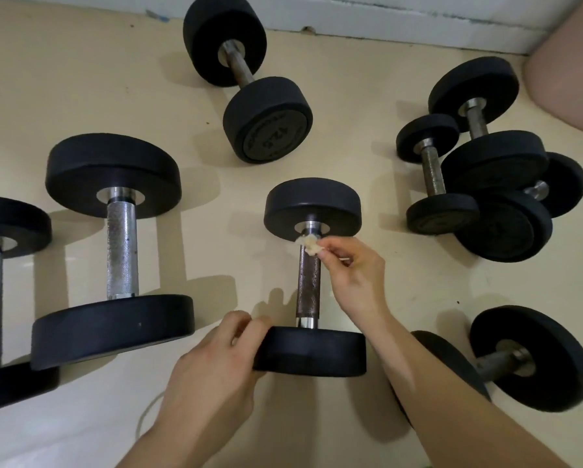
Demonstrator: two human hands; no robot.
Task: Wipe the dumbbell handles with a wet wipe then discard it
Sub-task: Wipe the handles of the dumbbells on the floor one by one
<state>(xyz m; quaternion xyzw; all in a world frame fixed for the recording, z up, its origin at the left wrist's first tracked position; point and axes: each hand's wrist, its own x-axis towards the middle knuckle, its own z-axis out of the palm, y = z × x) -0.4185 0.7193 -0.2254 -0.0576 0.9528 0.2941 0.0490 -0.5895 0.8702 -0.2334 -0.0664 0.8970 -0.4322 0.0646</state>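
**Hands set for the wipe down the middle handle**

The right hand pinches a small crumpled wet wipe between its fingertips and presses it against the top of the dark handle of the middle dumbbell, just under the far weight. The left hand is curled around the edge of the near weight at about 9 o'clock on that disc, fingers closed on its rim, steadying it on the floor.

The wipe is wadded small and touches only one side of the bar. To do this step well, the person would likely do best to open the wad a little and wrap it partway round the handle, then draw it from 12 o'clock toward 6 o'clock along the rough, dark section. Rolling the dumbbell slightly with the left hand would bring the hidden underside up to the wipe. The rough grip may snag and shred a thin wipe, so firm, slow strokes seem wiser than scrubbing.

Other dumbbells lie around: a large one at 9 o'clock, one at 12 o'clock, a cluster at 2 o'clock, another at 4 o'clock. Judging by the task, their handles need wiping too before the wipe is discarded; no bin is in view.
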